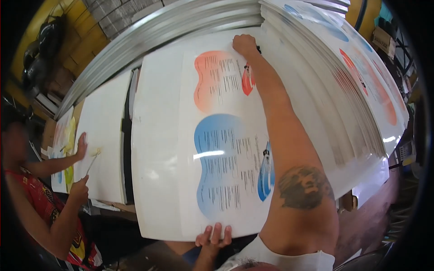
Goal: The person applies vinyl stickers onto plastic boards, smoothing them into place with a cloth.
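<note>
A large white printed sheet [158,135] lies in front of me, with a red-orange and a blue printed shape full of small text. My left hand [214,235] grips its near edge, fingertips on top and the rest hidden below. My right arm stretches across the sheet's right side. At the far end, my right hand [245,44] is closed near the sheet's far edge; what its fingers hold is hidden. Something small and black shows beside that wrist. To the right rises a tall stack of similar printed sheets [370,67].
On the left, a co-worker [49,212] holds a thin tool [93,163] over a white board [101,117], other hand flat on it. A dark gap [128,158] separates that board from my sheet. Corrugated metal [181,27] runs behind; a cardboard box [383,38] stands far right.
</note>
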{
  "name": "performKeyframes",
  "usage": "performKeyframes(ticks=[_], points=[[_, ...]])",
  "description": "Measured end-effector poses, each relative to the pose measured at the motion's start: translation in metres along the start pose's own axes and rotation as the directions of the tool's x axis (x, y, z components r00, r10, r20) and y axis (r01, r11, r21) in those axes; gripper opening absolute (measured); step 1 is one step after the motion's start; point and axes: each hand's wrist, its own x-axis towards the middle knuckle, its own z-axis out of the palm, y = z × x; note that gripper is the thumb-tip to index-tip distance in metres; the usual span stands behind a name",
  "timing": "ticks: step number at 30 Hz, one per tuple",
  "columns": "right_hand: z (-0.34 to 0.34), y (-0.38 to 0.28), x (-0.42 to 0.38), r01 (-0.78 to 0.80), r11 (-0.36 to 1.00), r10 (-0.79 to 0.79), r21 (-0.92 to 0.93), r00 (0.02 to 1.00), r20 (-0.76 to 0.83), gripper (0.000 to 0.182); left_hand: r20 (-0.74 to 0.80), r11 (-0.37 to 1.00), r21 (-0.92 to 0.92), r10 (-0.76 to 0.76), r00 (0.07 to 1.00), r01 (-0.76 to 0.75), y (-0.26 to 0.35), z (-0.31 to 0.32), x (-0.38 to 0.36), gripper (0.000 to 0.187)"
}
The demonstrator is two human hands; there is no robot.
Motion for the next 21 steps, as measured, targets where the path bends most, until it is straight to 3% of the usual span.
performKeyframes(ticks=[4,5,6,7,10,14,16,21], points=[[0.000,0.013,-0.038,0.184,0.982,-0.183,-0.037,0.983,0.014,0.040,-0.042,0.999,-0.037,-0.002,0.999,0.001,-0.001,0.004,0.008,0.024],[-0.045,-0.004,-0.079,0.093,0.995,-0.098,0.048,0.988,0.117,0.034,-0.014,0.995,-0.096,-0.006,1.000,0.005,-0.001,0.001,0.008,0.021],[-0.053,-0.009,-0.106,0.156,0.987,-0.158,0.029,0.977,0.145,0.033,-0.021,0.997,-0.075,-0.015,1.000,0.013,-0.001,0.000,0.009,0.021],[-0.056,-0.009,-0.132,0.213,0.977,-0.212,0.015,0.962,0.173,0.033,-0.127,0.998,-0.059,-0.024,0.992,0.017,-0.001,0.012,0.010,0.020],[-0.082,-0.020,-0.208,0.263,0.963,-0.247,-0.062,0.949,0.198,0.031,-0.210,0.995,-0.067,-0.085,0.974,0.073,0.004,0.018,0.014,0.020],[-0.136,-0.023,-0.353,0.384,0.921,-0.389,0.058,0.913,0.121,0.031,-0.237,0.989,-0.116,-0.114,0.965,0.088,0.005,0.022,0.013,0.019],[-0.172,-0.034,-0.428,0.350,0.924,-0.376,0.155,0.905,0.197,0.027,-0.229,0.987,-0.133,-0.123,0.966,0.094,0.007,0.019,0.013,0.026],[-0.222,-0.050,-0.571,0.430,0.859,-0.463,0.277,0.884,0.064,0.023,-0.194,0.961,-0.256,-0.152,0.969,0.099,0.005,0.018,0.010,0.046]])
